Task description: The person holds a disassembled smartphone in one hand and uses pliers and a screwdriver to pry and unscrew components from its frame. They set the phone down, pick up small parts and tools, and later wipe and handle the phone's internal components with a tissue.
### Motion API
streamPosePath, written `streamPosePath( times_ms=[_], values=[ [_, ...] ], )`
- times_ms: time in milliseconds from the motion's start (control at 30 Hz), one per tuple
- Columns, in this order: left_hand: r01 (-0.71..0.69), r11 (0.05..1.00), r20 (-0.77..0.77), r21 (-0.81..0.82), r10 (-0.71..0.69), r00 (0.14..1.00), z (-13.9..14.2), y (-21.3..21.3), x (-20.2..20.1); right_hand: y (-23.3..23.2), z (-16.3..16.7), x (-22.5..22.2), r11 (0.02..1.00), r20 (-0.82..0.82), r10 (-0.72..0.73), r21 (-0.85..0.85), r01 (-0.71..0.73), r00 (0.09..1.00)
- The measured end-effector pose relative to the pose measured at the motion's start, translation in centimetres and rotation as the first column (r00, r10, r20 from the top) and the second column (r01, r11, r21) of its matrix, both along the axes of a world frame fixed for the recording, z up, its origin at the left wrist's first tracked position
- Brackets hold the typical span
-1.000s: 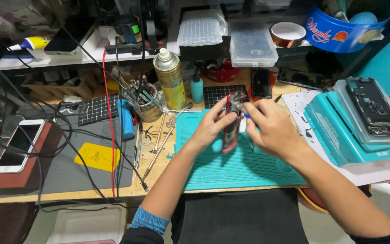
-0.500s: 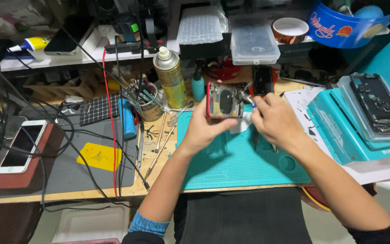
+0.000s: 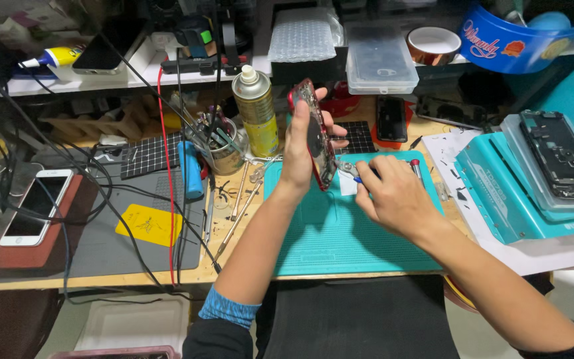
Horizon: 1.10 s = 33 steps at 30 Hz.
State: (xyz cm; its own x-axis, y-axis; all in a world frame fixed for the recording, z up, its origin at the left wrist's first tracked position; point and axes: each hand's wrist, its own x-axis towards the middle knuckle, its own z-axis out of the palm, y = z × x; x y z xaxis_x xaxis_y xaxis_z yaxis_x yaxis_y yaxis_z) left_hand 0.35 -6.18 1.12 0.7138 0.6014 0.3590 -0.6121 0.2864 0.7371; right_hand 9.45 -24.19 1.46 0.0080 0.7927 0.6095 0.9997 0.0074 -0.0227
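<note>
The red phone body (image 3: 315, 136) now stands on edge above the teal work mat (image 3: 340, 233), lifted clear of it and turned so its thin side faces the camera, where half a second ago it was held flatter with its open inside showing between both hands. The left hand (image 3: 300, 143) alone carries it now, fingers wrapped round the back and thumb along the near edge in a firm grasp. The right hand (image 3: 396, 196) has let go of the phone and dropped to the mat, where it is curled over a small blue-handled tool (image 3: 360, 178) beside a white scrap (image 3: 347, 184); whether the fingers have closed on the tool cannot be told, since the knuckles hide the tips. As a judgement, the shift from two-handed handling to one hand holding and one hand at the tools reads as a pause in work on the phone to fetch or set down an implement. Just behind the phone stands a yellow spray can (image 3: 256, 110), with a cup of tools (image 3: 224, 149) to its left and loose tweezers (image 3: 239, 193) lying by the mat's edge. Farther out, a white phone (image 3: 36, 206) rests on a stand at the left, and an opened phone (image 3: 559, 156) lies in a clear tray on a teal box (image 3: 499, 193) at the right.
</note>
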Motion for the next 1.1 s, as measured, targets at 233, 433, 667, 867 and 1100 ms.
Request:
streamPosePath(
  times_ms=[233,433,667,867,1100],
  values=[
    [0.132,0.99,-0.313,-0.044,-0.139,0.939,1.4,2.5,-0.1,-1.2,2.0,-1.4,0.982,-0.017,0.175,-0.063,-0.176,0.984],
    [0.279,0.924,-0.352,-0.26,-0.36,0.864,-0.3,2.0,-0.2,-1.7,3.0,-1.9,0.973,-0.073,0.221,-0.051,-0.225,0.973],
    [0.32,0.938,-0.486,-0.134,-0.344,0.803,-4.3,0.0,0.0,-0.5,2.4,-0.3,0.99,-0.237,0.13,-0.017,-0.138,0.963],
    [0.48,0.877,-0.387,0.04,-0.429,0.816,-6.0,-1.0,-1.1,0.2,2.2,1.0,0.997,-0.325,0.071,-0.006,-0.077,0.943],
    [0.392,0.91,-0.271,0.136,-0.346,0.898,-2.7,-0.5,-5.5,0.2,2.1,2.4,0.998,-0.24,-0.063,-0.004,0.064,0.969]
  ],
)
